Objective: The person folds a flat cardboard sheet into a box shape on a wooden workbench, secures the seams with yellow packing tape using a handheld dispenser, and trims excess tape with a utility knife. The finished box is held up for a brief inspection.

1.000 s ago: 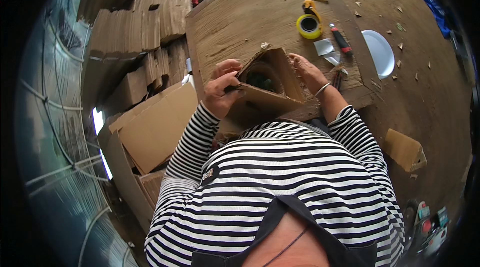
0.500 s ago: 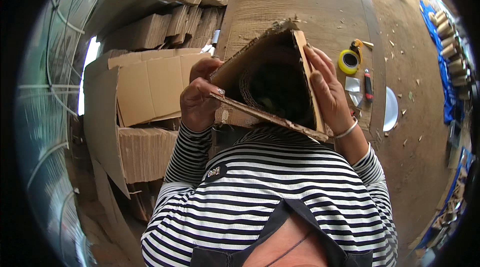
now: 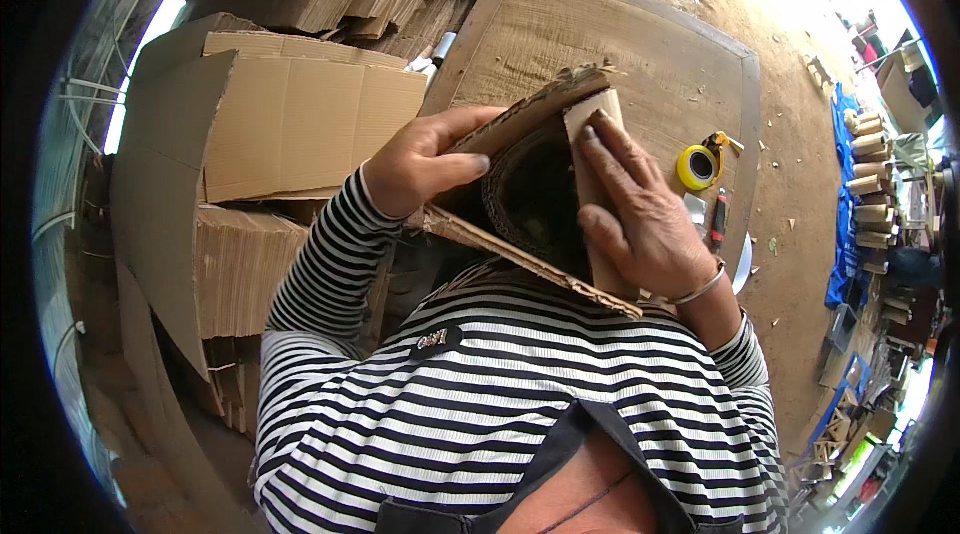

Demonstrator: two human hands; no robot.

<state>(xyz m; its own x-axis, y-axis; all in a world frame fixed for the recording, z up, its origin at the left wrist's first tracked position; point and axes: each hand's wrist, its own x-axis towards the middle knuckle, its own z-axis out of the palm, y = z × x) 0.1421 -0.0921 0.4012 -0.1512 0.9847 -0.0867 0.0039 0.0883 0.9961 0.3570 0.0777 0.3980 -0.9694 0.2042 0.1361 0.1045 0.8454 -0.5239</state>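
A three-sided cardboard sleeve [image 3: 525,259] stands with its open end toward me, over the near part of the wooden table. Its edges are rough and torn. Inside is a curved layer of corrugated cardboard [image 3: 495,199] around a dark hollow, where something faintly greenish shows. My left hand [image 3: 420,166] pinches the sleeve's upper-left side, thumb on the near face, fingers partly hidden beyond the edge. A gap separates that side from the lower panel at the left corner. My right hand [image 3: 650,219] lies along the right-hand panel with fingers stretched out against it.
On the wooden table [image 3: 640,44] to the right lie a yellow tape roll [image 3: 697,167] with an orange-and-black dispenser and a red-and-black cutter [image 3: 720,219]. Stacked flat cardboard [image 3: 315,129] fills the left side. Wooden pieces [image 3: 872,164] line a blue sheet at far right.
My left hand has shifted its grip up along the upper-left side. The right fingers have slid over onto the right panel, which now leans inward. The view has turned slightly.
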